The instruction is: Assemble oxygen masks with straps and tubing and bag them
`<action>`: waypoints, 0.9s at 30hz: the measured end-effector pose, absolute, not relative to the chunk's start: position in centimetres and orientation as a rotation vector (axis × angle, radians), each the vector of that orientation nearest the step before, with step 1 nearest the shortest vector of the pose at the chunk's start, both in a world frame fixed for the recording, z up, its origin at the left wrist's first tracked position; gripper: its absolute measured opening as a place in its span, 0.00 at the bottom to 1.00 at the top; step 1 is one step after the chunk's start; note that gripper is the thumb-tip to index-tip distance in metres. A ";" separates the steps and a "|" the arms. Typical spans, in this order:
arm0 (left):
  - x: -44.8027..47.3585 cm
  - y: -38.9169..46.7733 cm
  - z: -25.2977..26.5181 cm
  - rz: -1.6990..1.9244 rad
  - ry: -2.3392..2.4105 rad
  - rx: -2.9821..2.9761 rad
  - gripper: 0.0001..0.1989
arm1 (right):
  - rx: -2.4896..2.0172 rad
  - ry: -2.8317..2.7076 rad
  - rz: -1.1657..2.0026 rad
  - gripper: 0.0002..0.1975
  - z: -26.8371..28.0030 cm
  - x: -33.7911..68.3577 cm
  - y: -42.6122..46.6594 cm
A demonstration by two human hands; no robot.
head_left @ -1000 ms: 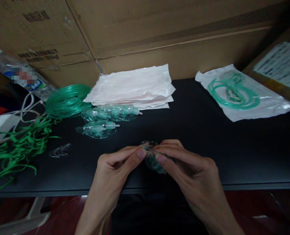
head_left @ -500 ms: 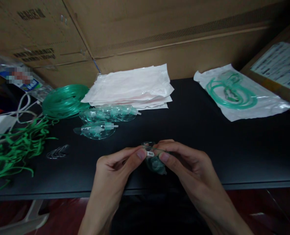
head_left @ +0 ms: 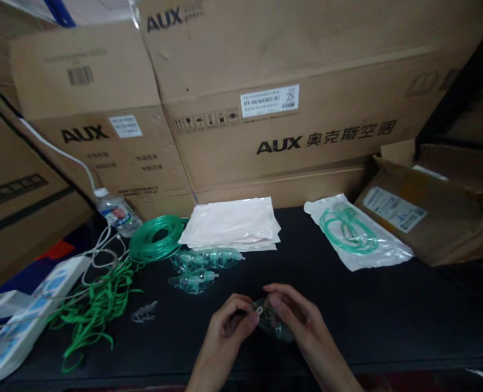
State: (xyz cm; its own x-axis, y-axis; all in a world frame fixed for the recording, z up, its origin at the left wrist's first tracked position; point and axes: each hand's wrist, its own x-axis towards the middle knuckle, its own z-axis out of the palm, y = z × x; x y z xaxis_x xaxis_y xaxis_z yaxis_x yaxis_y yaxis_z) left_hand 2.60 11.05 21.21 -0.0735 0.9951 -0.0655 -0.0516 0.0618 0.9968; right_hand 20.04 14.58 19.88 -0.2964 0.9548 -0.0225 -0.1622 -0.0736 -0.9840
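My left hand pinches a small whitish strip with a slot in its end between thumb and fingertips. The strip sits against the rim of a clear greenish oxygen mask just above the table's front part. Closed on the mask's far and right side is my right hand, thumb on top, its other fingertips partly hidden. Whether the strip is fastened to the mask I cannot tell. Further back lie more clear green oxygen masks, and to the left are several thin curved metal-looking strips.
Green elastic straps lie in a tangle at left, beside a white power strip. Behind are coiled green tubing, stacked white pouches and a bottle. At right, a bagged mask with tubing lies by an opened carton.
My view has tilted up, so more of the cartons shows and the table items sit lower. The mask has turned in my hands, with its body now further right beneath my right hand.
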 end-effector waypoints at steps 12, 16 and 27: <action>4.3 9.2 22.3 1.209 1.243 0.549 0.24 | -0.877 -1.730 1.143 0.11 21.0 19.9 13.8; 4.2 9.1 22.0 1.183 1.269 0.616 0.24 | -0.892 -1.738 1.153 0.10 21.6 20.4 13.5; 3.9 8.7 21.1 1.073 1.277 0.809 0.33 | -0.784 -1.800 1.214 0.09 21.4 20.9 14.0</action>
